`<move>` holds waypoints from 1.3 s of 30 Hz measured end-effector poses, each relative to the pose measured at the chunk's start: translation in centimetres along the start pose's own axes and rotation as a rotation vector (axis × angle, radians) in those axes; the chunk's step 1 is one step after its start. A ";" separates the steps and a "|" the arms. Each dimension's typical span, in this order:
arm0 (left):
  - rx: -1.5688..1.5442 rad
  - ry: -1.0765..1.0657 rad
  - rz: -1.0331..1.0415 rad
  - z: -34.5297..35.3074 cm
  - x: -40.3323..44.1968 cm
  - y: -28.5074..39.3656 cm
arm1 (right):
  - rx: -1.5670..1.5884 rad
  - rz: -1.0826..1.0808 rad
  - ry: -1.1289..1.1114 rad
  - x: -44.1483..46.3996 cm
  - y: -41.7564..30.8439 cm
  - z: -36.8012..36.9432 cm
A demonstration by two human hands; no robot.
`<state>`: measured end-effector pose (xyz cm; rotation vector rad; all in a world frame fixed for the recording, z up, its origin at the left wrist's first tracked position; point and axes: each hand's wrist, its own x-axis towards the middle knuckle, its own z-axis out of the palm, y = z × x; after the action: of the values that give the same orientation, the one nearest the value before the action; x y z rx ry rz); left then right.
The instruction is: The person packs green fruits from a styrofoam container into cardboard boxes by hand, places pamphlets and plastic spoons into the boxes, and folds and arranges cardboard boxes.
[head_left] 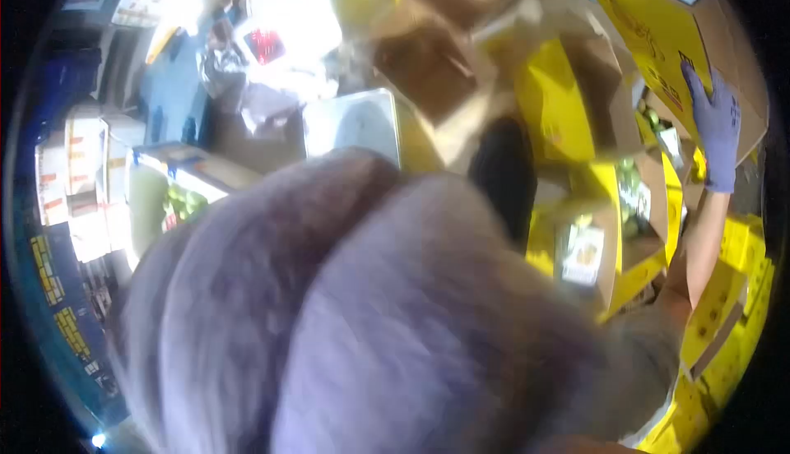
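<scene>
My right hand (717, 129), in a grey-purple glove, is at the upper right with its fingers on a yellow cardboard box (642, 30). The box is tilted, one brown side facing right, and the hand grips it near the corner between the yellow and brown sides. Under this box stand open yellow boxes (615, 187) with green produce and printed cards in them. A card with a picture (581, 252) shows in the nearest one. My left hand is out of sight; my blurred grey clothing covers the lower middle.
Another yellow box (555, 100) and an open brown carton (426, 71) stand ahead. A metal-coloured square container (352, 127) is left of my dark shoe (504, 176). More yellow boxes (745, 244) line the right; white boxes (86, 166) stand left.
</scene>
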<state>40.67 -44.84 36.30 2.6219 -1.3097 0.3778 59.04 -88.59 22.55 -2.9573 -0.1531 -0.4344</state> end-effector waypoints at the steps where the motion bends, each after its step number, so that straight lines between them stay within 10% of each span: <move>1: -0.006 0.006 -0.037 -0.9 -2.1 2.1 | 0.054 0.020 0.010 -1.6 -1.8 -1.1; 18: -0.127 0.035 -0.673 -12.7 -22.2 24.8 | 0.135 -0.478 0.071 -12.5 -27.7 -11.5; 20: -0.174 -0.043 -0.871 -13.9 -23.0 26.4 | -0.106 -0.634 0.364 -12.7 -30.0 -10.7; 27: 0.561 0.711 -0.678 -7.4 -31.5 30.0 | 0.394 -1.342 -0.002 -21.5 -40.7 -5.0; 28: 0.610 0.848 -0.653 -6.0 -32.0 29.8 | 0.358 -1.137 -0.364 -23.5 -42.4 -4.4; 31: 0.746 1.187 -0.670 -1.6 -33.5 29.2 | 0.048 -1.451 -0.308 -28.3 -47.3 -1.3; 39: 0.266 0.860 -1.766 12.5 -41.3 21.0 | 0.014 -1.692 -0.944 -34.5 -60.2 9.9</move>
<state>1.73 -29.58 12.82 2.1639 1.2950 1.0324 21.54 -30.52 10.95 -1.9134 -2.5411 0.8607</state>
